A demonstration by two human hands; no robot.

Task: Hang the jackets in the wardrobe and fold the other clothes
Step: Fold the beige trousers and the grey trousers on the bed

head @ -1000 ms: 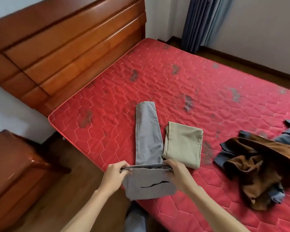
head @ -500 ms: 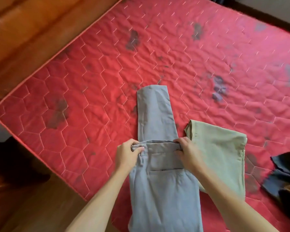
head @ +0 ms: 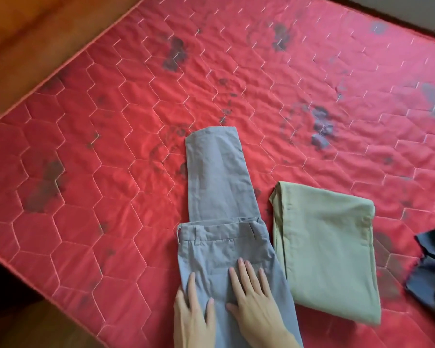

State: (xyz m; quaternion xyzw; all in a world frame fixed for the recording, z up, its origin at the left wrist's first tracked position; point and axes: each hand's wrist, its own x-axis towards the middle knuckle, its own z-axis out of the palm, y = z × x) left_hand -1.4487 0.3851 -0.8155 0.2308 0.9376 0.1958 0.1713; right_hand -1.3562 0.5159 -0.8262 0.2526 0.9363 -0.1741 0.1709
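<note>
Grey trousers [head: 219, 197] lie on the red quilted mattress [head: 111, 172], the waistband end folded over the legs. My left hand [head: 194, 315] rests flat on the folded part near its left edge, fingers straight. My right hand [head: 254, 300] presses flat on the same layer, just right of the left hand. Folded beige trousers [head: 327, 259] lie right beside the grey pair.
Dark blue and brown clothes [head: 432, 272] are piled at the right edge of the view. A wooden headboard [head: 35, 33] runs along the upper left. The mattress edge and wooden floor [head: 30, 322] are at the lower left.
Both hands have let go of the waistband they were pinching and slid back toward me, now lying flat on the folded grey trousers. The view has moved closer to the mattress.
</note>
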